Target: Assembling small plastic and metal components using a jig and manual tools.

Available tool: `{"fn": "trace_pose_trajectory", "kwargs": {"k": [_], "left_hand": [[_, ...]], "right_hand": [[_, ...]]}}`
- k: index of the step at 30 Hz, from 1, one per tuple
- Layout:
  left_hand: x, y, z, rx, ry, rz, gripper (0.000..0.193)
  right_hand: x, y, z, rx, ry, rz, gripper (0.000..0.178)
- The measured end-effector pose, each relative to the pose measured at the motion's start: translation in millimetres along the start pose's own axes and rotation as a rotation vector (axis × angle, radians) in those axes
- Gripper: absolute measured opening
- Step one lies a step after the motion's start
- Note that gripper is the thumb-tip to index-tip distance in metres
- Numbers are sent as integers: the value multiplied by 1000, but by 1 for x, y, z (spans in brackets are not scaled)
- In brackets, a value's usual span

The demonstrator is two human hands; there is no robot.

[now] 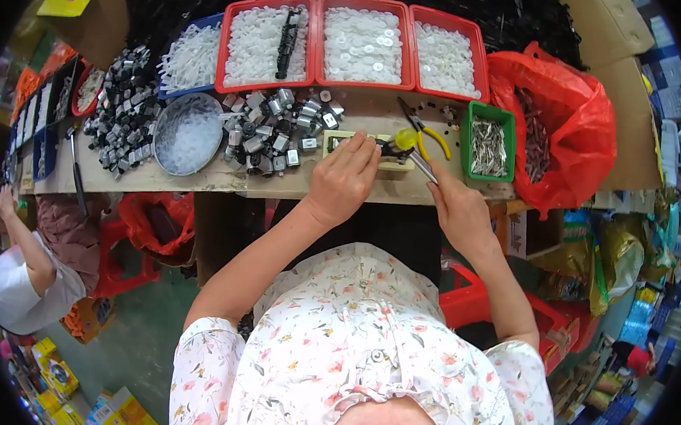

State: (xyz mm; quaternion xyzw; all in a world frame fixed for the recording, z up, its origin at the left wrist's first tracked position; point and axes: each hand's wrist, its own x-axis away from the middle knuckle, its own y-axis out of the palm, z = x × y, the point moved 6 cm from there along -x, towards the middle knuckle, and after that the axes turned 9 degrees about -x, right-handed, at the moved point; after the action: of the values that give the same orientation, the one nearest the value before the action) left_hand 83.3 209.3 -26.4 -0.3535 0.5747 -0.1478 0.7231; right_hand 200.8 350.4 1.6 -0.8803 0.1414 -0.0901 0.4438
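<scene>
My right hand (460,211) is closed round the metal handle of a small hammer (406,139) with a yellow rounded head. The head is over the right end of a cream block-shaped fixture (393,166) near the table's front edge. My left hand (346,177) lies over the middle of the fixture, fingers together, holding down a long black part (384,150) that shows beyond the fingertips. Its fingers hide most of that part. Pliers with yellow handles (433,136) lie just behind the fixture, their jaws pointing away to the left.
Red trays (315,49) of white plastic pieces line the back. Silver-and-black parts (265,132) are heaped left of the fixture, beside a round metal bowl (157,152). At right stand a green basket (467,142) of metal pins and a red bag (586,143). Another person (20,277) sits at left.
</scene>
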Motion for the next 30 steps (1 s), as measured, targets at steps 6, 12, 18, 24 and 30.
{"fn": "trace_pose_trajectory", "kwargs": {"k": [6,12,18,24,30], "left_hand": [[11,-1,16,18,-80,-123,30],[24,-1,23,119,-147,-151,41],[27,6,25,121,-116,-172,43],[26,2,25,116,-97,-122,37],[34,10,25,13,10,-126,42]], "right_hand": [[-5,-7,-5,30,-57,19,32],[-21,-33,-66,-68,-279,154,36],[-45,14,-48,200,-153,-196,38],[-41,-16,-77,-177,-436,214,36],[-40,-8,-76,-49,-392,14,35]]}}
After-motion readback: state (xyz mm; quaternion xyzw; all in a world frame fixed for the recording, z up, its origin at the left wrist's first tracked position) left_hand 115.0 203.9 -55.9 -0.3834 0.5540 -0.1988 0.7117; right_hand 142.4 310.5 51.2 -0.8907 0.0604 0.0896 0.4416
